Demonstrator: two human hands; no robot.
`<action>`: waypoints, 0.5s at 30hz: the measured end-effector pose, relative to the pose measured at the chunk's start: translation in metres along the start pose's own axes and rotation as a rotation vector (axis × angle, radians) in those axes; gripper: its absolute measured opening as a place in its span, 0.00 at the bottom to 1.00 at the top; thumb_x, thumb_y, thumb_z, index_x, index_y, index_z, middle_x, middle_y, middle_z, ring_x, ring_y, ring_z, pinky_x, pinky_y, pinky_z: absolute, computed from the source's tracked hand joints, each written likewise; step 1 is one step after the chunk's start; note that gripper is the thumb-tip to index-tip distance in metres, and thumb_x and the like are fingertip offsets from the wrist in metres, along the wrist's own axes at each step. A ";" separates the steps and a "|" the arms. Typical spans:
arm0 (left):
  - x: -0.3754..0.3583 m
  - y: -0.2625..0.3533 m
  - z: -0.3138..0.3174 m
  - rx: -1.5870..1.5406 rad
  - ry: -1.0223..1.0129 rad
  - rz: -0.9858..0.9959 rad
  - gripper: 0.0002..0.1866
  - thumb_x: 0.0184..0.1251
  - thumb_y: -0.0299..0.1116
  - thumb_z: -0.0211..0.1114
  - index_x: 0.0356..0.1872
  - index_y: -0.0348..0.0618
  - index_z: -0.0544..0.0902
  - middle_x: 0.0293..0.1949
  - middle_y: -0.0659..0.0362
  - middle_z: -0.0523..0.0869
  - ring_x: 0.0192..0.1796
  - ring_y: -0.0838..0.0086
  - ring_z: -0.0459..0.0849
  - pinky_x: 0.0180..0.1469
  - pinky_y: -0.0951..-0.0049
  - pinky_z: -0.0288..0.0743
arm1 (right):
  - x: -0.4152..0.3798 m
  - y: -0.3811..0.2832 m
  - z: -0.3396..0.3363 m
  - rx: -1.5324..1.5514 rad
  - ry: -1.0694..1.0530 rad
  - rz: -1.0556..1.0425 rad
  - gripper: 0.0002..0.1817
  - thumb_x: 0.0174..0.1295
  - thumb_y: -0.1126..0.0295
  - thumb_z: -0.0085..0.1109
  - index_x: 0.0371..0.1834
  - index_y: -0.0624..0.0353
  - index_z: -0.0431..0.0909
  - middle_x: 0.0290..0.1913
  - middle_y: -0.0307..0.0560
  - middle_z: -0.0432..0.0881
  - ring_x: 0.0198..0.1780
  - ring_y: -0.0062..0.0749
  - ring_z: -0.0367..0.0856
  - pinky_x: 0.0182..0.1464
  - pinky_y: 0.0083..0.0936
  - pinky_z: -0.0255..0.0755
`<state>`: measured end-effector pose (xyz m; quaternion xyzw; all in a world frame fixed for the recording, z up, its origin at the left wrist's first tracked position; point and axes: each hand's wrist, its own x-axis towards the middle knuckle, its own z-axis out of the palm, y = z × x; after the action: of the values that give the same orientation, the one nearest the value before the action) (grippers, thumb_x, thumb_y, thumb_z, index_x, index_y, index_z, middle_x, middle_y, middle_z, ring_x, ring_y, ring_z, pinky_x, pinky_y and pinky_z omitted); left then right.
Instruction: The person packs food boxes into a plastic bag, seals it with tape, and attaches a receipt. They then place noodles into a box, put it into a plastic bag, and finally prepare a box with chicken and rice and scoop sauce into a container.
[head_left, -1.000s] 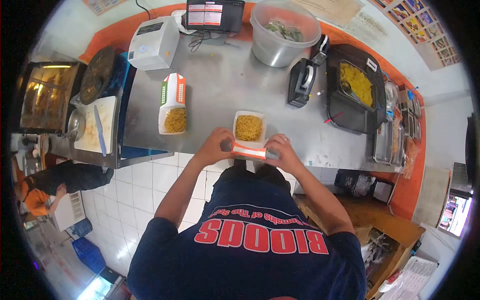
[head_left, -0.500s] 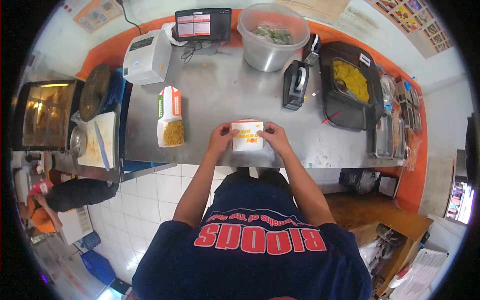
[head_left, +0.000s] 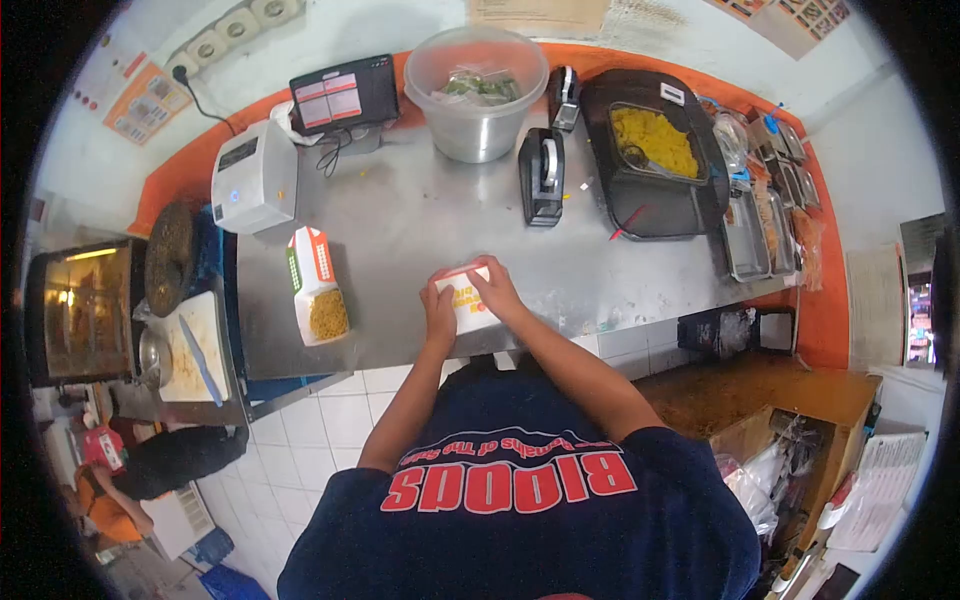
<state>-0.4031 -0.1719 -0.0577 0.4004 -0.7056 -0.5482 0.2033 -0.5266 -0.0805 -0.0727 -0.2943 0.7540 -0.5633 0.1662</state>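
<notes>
Between my two hands is a small white paper food box (head_left: 467, 308) with yellow and red lettering and a reddish far edge, near the front of the steel table. My left hand (head_left: 439, 308) is wrapped along its left side. My right hand (head_left: 495, 290) grips the far right corner, thumb on the printed face. Whether the box holds anything is hidden. Left of my hands stands an open food box (head_left: 311, 256) with green and orange flaps, its near part filled with golden-brown food (head_left: 328, 317), rice or noodles.
Along the back stand a white printer (head_left: 254, 178), a tablet (head_left: 345, 95), a clear bucket (head_left: 477, 125) of green-filled packets and a black tape dispenser (head_left: 541, 180). At right is a black container (head_left: 655, 215) of yellow food with a spoon. A knife (head_left: 200, 360) lies on a cutting board.
The camera view has turned, shifting the table scene. My hands have moved toward the far edge of the box, the right thumb now reaching over its top. The box is now tilted in view.
</notes>
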 end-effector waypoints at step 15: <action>-0.007 0.017 0.014 -0.684 -0.276 -0.422 0.13 0.80 0.41 0.55 0.50 0.43 0.75 0.40 0.55 0.83 0.38 0.71 0.85 0.40 0.69 0.83 | 0.030 -0.010 -0.072 -0.059 0.141 -0.002 0.10 0.69 0.64 0.62 0.43 0.60 0.83 0.49 0.50 0.81 0.53 0.40 0.77 0.57 0.34 0.71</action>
<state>-0.4152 -0.1568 -0.0453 0.3683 -0.4061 -0.8288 0.1115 -0.5893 -0.0469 -0.0385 -0.2592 0.7797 -0.5605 0.1034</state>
